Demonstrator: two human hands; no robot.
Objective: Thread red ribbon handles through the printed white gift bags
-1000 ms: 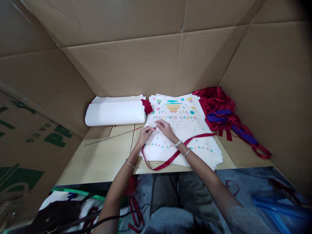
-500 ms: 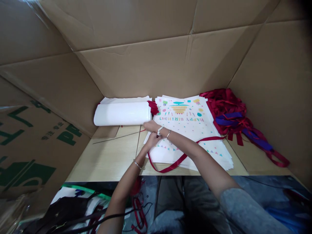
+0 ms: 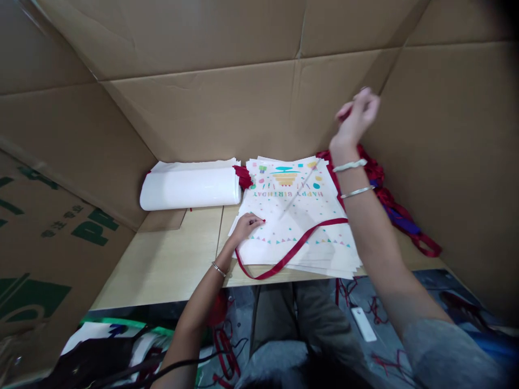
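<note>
My left hand (image 3: 246, 227) rests at the left edge of a stack of white printed sheets (image 3: 302, 210), its fingers pinching the small end of a dark red ribbon (image 3: 279, 265). The ribbon loops below that hand and crosses the sheets rightward. "HAPPY BIRTHDAY" and a cake appear upside down on the top sheet. Raised in front of the cardboard wall, my right hand (image 3: 359, 111) is closed and blurred. Something dark red shows at its fingers, and a thin rod (image 3: 300, 188) slants from it down over the sheets as a faint streak.
Left of the stack lies a folded white pile (image 3: 190, 186) with red ribbon ends (image 3: 243, 176) sticking out. A heap of red and purple ribbon (image 3: 399, 219) lies at the right. Cardboard walls (image 3: 203, 113) enclose the table (image 3: 170, 259). Ribbon scraps litter the floor.
My right hand has left my left hand and swung up and right, carrying the thin rod off the table. The left hand stays by the sheets' left edge. The view has shifted somewhat.
</note>
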